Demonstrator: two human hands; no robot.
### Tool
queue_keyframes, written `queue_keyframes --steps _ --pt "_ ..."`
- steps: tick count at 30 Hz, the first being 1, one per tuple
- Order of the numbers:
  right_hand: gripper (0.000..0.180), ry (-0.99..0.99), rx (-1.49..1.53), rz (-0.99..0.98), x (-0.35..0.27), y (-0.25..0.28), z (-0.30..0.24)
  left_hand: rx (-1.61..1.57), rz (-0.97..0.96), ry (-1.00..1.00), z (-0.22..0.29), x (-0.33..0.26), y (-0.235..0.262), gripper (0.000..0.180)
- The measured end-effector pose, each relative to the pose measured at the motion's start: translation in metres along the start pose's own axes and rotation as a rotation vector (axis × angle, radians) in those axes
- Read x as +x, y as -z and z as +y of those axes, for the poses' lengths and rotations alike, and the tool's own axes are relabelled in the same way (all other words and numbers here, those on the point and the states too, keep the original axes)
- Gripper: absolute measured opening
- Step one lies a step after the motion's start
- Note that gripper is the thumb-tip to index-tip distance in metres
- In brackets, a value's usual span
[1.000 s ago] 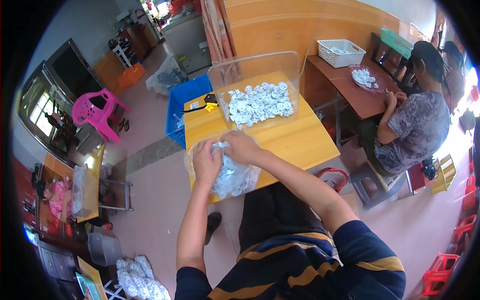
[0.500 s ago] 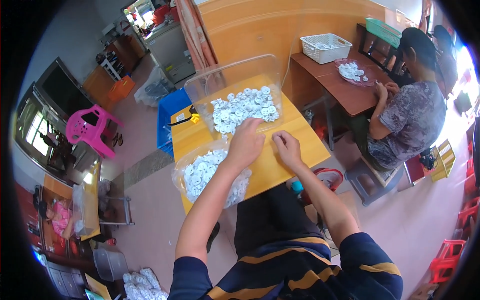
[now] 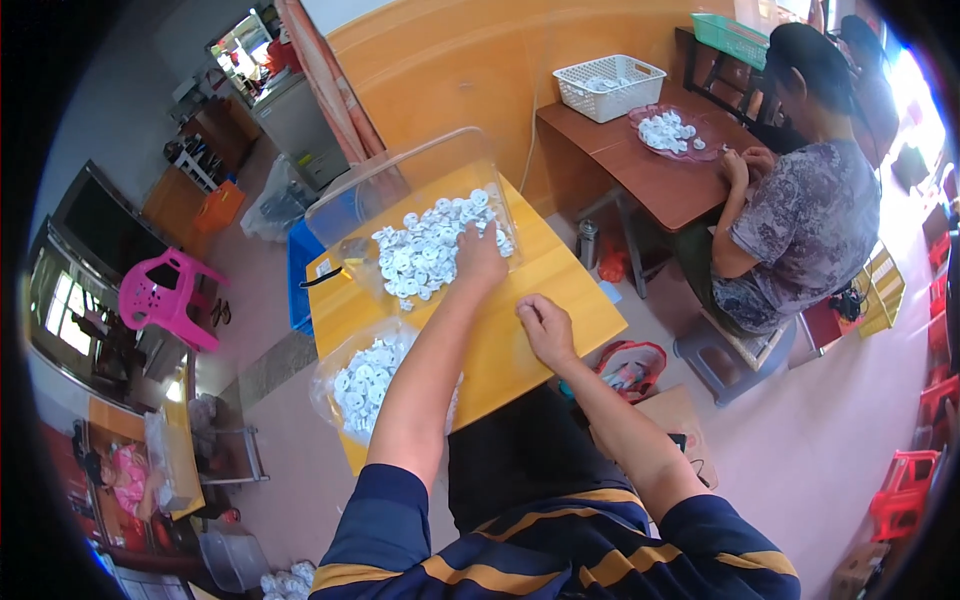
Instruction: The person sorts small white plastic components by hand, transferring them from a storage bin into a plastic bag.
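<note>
A clear plastic bin (image 3: 330, 215) on the yellow wooden table holds a heap of small white round plastic pieces (image 3: 425, 255). My left hand (image 3: 482, 262) reaches over the bin's near side, its fingers apart and touching the right part of the heap. Nearer to me, my right hand (image 3: 548, 332) is curled over the table's right half, thumb against the fingers; whatever it may hold is hidden. A clear plastic bag (image 3: 325, 385) with more white pieces lies at the near left corner of the table, partly behind my left forearm.
A blue crate (image 3: 303, 250) stands beyond the table's left edge. On the right, a person (image 3: 800, 200) works at a brown table (image 3: 600, 150) with a pink plate (image 3: 650, 145) and a white basket (image 3: 610, 95). A red basket (image 3: 645, 362) sits below my table's right edge.
My left hand has moved from the bin's near edge farther onto the heap, its fingers spreading. My right hand stays curled over the table. The whole view has shifted.
</note>
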State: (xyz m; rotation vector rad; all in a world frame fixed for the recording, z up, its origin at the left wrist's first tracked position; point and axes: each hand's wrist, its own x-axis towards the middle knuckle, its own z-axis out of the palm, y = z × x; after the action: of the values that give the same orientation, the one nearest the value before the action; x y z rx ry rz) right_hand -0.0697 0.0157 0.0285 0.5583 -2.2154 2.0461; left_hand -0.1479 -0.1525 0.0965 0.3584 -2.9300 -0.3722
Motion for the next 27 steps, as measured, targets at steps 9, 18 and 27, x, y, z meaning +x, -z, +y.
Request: queue_keyframes --steps 9,18,27 --pt "0.014 0.039 -0.067 0.005 0.002 0.008 -0.001 0.1 -0.022 -0.136 0.005 -0.027 -0.009 0.049" --pt "0.015 0.026 0.008 0.042 0.005 0.004 -0.001 -0.216 0.062 -0.235 0.007 -0.112 0.001 0.05" --pt "0.015 0.113 -0.044 0.07 0.005 0.002 -0.009 -0.297 0.422 -0.32 0.001 -0.222 -0.021 0.054"
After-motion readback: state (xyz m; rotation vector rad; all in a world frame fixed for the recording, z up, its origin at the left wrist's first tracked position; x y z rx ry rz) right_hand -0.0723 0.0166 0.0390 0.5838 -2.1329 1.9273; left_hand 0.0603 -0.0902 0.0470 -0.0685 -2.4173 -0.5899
